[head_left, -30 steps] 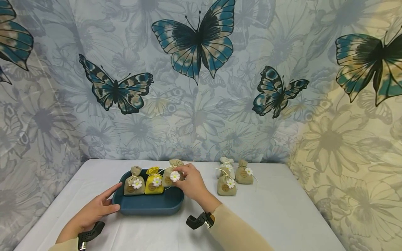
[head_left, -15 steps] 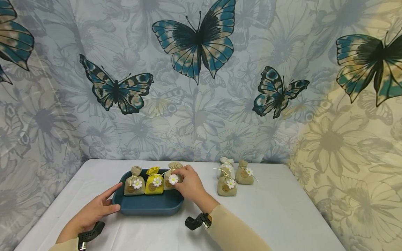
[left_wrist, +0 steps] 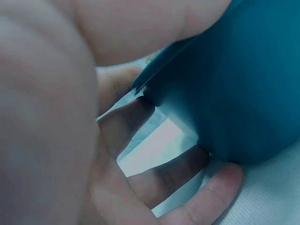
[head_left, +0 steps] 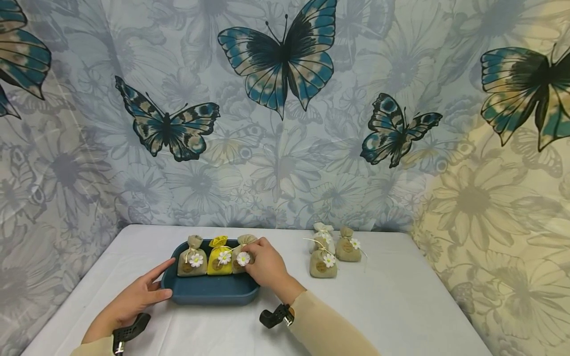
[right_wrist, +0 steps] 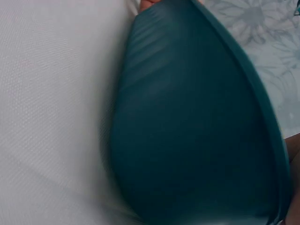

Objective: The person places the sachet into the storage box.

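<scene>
In the head view, my right hand (head_left: 269, 265) pinches a small beige drawstring sachet (head_left: 238, 267) with a white daisy, at the right end of a blue oval tray (head_left: 213, 298). Part of this sachet hides behind the fingers. A yellow sachet (head_left: 215, 267) and another beige sachet (head_left: 190, 268) stand upright left of it, along the tray's back. My left hand (head_left: 135, 302) rests against the tray's left end, thumb and fingers spread. The left wrist view has its fairly straight fingers (left_wrist: 180, 166) touching the outer wall of the tray (left_wrist: 234, 89). In the right wrist view, the tray (right_wrist: 187, 112) fills the middle.
Right of the tray, a beige sachet (head_left: 321, 269) stands in front of a whitish one (head_left: 322, 228), with another beige sachet (head_left: 348, 251) beside them. All are on the white tablecloth (head_left: 392, 306). Butterfly-printed fabric (head_left: 276, 178) hangs behind the table.
My right hand has lowered the beige sachet into the tray and shifted it left, close against the yellow one. The left hand stays at the tray's left end.
</scene>
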Available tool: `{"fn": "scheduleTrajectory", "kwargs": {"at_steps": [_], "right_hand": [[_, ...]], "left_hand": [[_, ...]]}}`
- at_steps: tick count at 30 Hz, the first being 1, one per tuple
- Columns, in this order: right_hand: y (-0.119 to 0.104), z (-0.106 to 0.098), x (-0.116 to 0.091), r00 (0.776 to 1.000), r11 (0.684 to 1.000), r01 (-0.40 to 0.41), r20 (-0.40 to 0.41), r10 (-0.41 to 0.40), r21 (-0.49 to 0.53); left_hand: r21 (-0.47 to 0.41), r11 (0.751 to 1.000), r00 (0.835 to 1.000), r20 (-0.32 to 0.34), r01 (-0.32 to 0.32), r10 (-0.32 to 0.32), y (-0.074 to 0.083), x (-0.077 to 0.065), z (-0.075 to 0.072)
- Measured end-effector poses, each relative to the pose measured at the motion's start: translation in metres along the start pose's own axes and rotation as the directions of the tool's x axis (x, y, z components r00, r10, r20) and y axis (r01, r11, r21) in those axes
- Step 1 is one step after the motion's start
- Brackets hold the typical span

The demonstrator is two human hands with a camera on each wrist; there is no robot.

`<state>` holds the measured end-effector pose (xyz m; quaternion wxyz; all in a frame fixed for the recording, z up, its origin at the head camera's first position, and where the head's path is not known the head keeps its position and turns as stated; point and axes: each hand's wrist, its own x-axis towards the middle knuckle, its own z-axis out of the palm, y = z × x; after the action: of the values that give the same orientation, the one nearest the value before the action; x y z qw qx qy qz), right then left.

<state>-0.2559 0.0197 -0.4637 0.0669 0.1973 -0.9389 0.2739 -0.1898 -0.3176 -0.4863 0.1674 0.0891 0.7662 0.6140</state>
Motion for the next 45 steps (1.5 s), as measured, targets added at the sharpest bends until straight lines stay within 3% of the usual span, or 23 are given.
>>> {"fn": "scheduleTrajectory", "kwargs": {"at_steps": [5,9,12,18,27,34,41,45], "right_hand": [[-0.001,0.0,-0.002,1.0,1.0,0.016,0.001,-0.016,-0.026],[-0.001,0.001,-0.004,0.997,0.996,0.048,-0.051,-0.052,-0.075],[0.001,0.003,-0.003,0.995,0.996,0.029,-0.091,-0.037,-0.085],[0.003,0.006,0.0,0.997,0.998,-0.056,-0.053,0.056,0.009],[0.005,0.005,0.0,0.998,0.989,-0.069,0.018,0.067,0.129],[0.01,0.005,-0.007,0.995,0.93,-0.098,0.052,0.085,0.353],[0.02,0.007,-0.014,0.995,0.878,-0.032,-0.067,0.073,0.477],[0.024,0.0,-0.016,0.989,0.833,-0.026,-0.108,0.103,0.553]], "left_hand": [[-0.001,1.0,1.0,0.0,-0.001,0.001,0.0,0.0,0.0],[0.002,1.0,1.0,0.001,-0.001,0.001,0.002,-0.001,0.0],[0.001,1.0,1.0,0.002,-0.002,0.002,0.002,-0.001,0.0],[0.001,1.0,1.0,0.0,0.001,-0.001,0.001,-0.001,-0.002],[-0.004,1.0,1.0,0.005,0.005,-0.005,0.0,0.0,-0.001],[0.001,1.0,1.0,0.012,-0.007,0.007,-0.001,0.001,-0.002],[0.001,1.0,1.0,0.011,0.0,0.0,-0.003,0.002,-0.002],[-0.003,1.0,1.0,0.008,0.002,-0.002,-0.003,0.002,-0.002]]}}
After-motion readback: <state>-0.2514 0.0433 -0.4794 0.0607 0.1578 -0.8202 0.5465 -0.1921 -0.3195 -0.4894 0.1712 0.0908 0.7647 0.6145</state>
